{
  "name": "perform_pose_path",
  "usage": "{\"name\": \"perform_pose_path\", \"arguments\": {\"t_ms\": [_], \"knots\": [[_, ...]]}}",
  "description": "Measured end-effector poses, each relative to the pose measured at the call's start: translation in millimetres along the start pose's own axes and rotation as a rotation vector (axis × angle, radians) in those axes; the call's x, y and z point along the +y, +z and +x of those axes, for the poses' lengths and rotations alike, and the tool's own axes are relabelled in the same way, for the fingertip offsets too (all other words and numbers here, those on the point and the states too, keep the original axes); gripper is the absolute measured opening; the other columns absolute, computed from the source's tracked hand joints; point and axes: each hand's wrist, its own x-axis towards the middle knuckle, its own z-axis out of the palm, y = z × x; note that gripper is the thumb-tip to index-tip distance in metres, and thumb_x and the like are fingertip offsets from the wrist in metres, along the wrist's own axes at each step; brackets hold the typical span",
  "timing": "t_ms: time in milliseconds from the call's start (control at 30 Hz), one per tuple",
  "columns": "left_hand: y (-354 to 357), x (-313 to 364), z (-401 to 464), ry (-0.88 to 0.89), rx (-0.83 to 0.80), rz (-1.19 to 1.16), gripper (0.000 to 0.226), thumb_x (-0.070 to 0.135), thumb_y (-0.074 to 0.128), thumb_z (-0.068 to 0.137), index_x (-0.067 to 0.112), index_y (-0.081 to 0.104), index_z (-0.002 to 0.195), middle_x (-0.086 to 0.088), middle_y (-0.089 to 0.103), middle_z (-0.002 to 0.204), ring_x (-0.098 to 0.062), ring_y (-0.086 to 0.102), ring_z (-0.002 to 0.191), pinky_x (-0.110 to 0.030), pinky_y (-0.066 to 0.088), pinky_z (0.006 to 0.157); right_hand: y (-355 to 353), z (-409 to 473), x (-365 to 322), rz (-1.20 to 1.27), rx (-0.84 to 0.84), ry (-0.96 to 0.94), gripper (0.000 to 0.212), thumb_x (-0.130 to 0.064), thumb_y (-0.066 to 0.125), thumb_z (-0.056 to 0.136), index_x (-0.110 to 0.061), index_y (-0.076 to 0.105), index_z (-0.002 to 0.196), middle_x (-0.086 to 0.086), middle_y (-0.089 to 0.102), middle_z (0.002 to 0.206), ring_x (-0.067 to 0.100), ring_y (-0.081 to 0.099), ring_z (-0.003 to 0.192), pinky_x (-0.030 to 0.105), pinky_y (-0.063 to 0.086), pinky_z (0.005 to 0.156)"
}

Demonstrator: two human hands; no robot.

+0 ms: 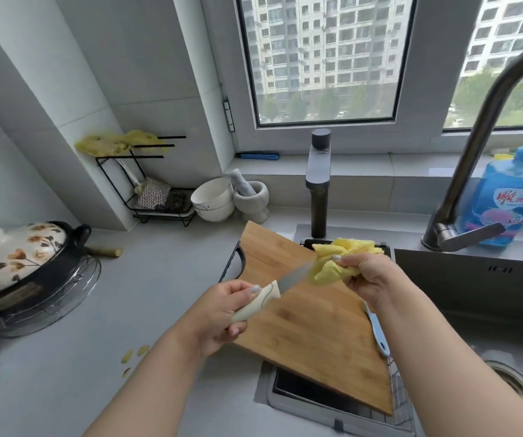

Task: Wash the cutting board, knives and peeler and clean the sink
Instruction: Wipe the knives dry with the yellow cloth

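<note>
Knife point(280, 283): cream handle clamped in L hand point(222, 313); blade tip in yellow cloth point(335, 261), R hand point(370, 275) fingers pinching it. Detergent bottle point(503, 200) label unreadable.

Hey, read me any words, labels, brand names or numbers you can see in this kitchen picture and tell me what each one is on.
Blue dish soap bottle by the faucet: a red and white label with large stylised characters, too blurred to read.
Nothing else carries readable text; the cutting board, the knife and the patterned pot show none.
</note>
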Motion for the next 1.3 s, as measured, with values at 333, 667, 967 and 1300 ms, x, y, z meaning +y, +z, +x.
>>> {"name": "perform_pose_path", "arguments": {"t_ms": [333,667,967,1300], "knots": [[-39,-6,-18,0.010,0.137,-0.357,0.010,0.013,0.054,0.094,0.006,0.057,0.100,-0.002,0.052,0.063,-0.009,0.049,0.048,-0.016,0.030,0.035,67,-20,27,-1.234,-0.099,-0.122,0.063,-0.039,0.082,0.071,-0.011,0.054,0.120,0.009,0.060,0.115,0.024,0.061,0.102,0.042,0.052,0.093],[-95,11,-48,0.216,0.279,-0.700,0.004,0.019,0.061,0.086,0.020,0.057,0.086,-0.001,0.066,0.081,-0.012,0.064,0.072,-0.028,0.043,0.073,167,-94,58,-1.145,-0.382,-0.361,0.036,-0.050,0.057,0.090,-0.017,0.066,0.100,0.003,0.072,0.089,0.019,0.070,0.083,0.041,0.056,0.085],[-185,-1,-115,0.375,0.436,-0.665,0.015,0.011,0.056,0.093,0.021,0.067,0.098,0.002,0.068,0.095,-0.010,0.064,0.089,-0.028,0.044,0.084,269,-132,145,-0.386,-0.593,-0.090,0.015,-0.016,0.061,0.093,-0.002,0.062,0.094,0.016,0.070,0.078,0.021,0.069,0.067,0.023,0.056,0.059],[-303,-55,-225,0.292,0.804,-0.449,0.018,0.020,0.059,0.094,0.014,0.066,0.109,-0.004,0.071,0.099,-0.018,0.063,0.091,-0.030,0.048,0.074,399,-191,243,-0.252,-0.739,-0.286,0.010,0.001,0.064,0.088,-0.007,0.068,0.093,0.015,0.070,0.093,0.022,0.069,0.086,0.030,0.057,0.081]]}}
